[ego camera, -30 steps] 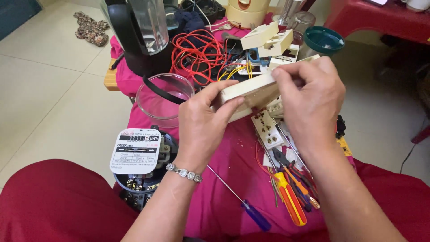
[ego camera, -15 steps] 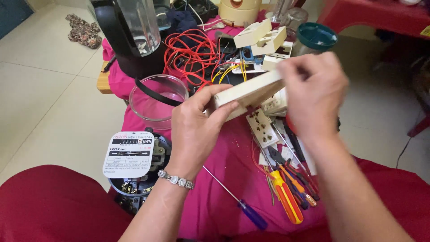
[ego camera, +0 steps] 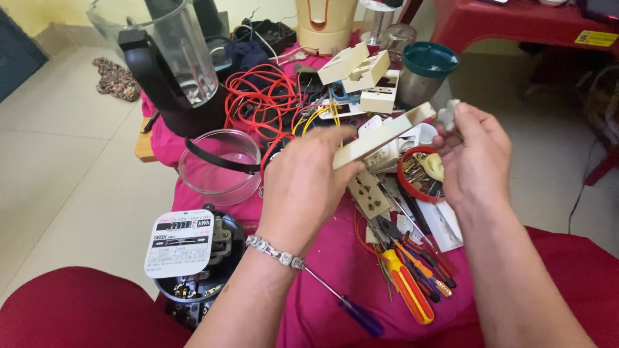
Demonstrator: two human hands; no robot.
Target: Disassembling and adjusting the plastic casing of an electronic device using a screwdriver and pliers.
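Cream plastic, a long socket strip, is hanging tilted above the cluttered pink worktop, the left hand clamping its fingers on the near end. The right hand is pinching a small white plug just beside the strip's far end.

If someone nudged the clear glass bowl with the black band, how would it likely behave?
The glass bowl looks rigid and breakable, so probably fragile. Its smooth wall may be slippery. It sits on the pink cloth, so it would likely drag rather than slide.
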